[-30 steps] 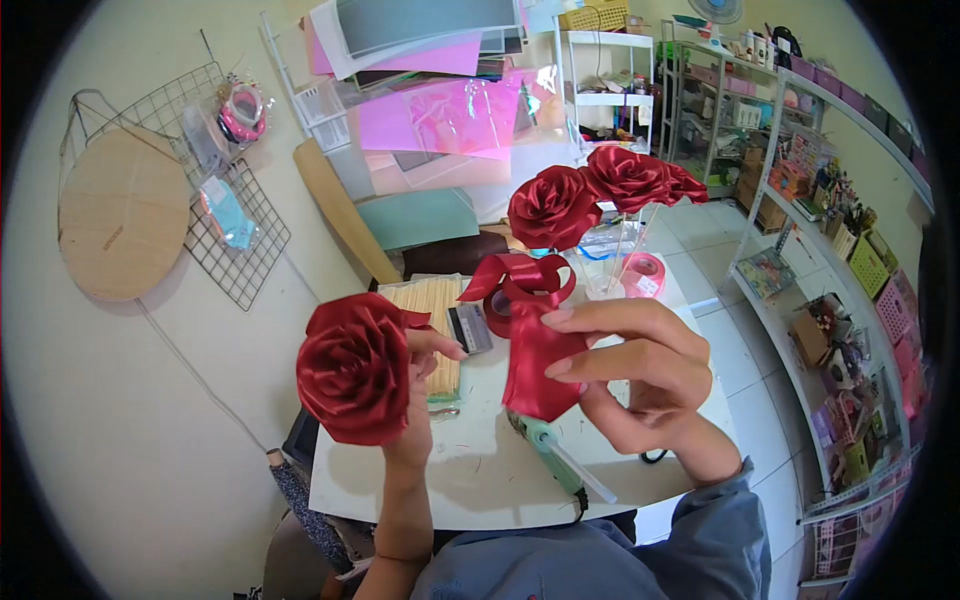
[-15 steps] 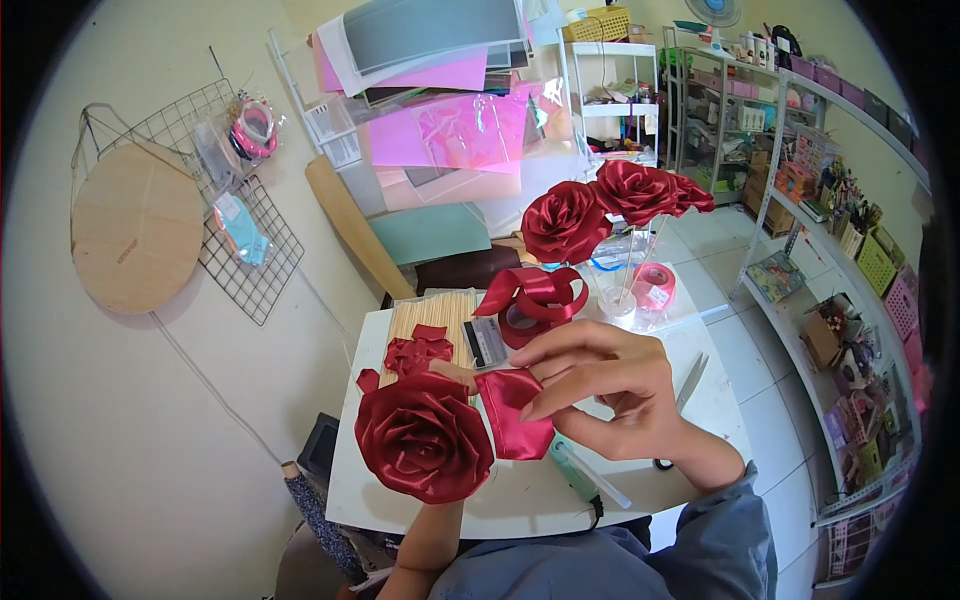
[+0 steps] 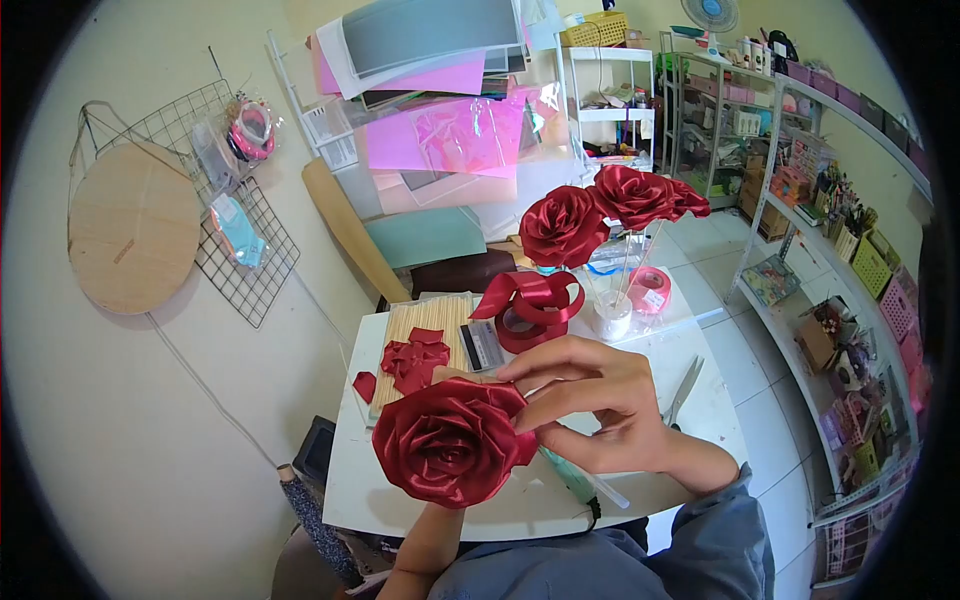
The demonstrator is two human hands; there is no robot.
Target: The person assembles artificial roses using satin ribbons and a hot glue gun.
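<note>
A large red satin ribbon rose (image 3: pixel 445 445) is held up over the near side of the table. My left hand (image 3: pixel 462 376) is behind it, mostly hidden, with a bit of finger showing above the bloom; it supports the rose from beneath. My right hand (image 3: pixel 605 405) is at the bloom's right edge, thumb and fingers pinching a satin petal (image 3: pixel 522 412) that lies against the rose. Under my right hand, a mint-green glue gun (image 3: pixel 568 476) lies on the table. Scissors (image 3: pixel 686 385) rest to its right.
Loose red petals (image 3: pixel 415 360) lie on a bundle of wooden sticks (image 3: pixel 425 318). Behind are a red ribbon roll (image 3: pixel 530 320), finished roses (image 3: pixel 565 228) standing in a white holder (image 3: pixel 612 318), and pink tape (image 3: pixel 650 288). Metal shelves (image 3: pixel 790 240) line the right side.
My right hand has brought the petal left against the rose's edge; before, it was held flat beside the bloom with a gap. The rose has shifted slightly right.
</note>
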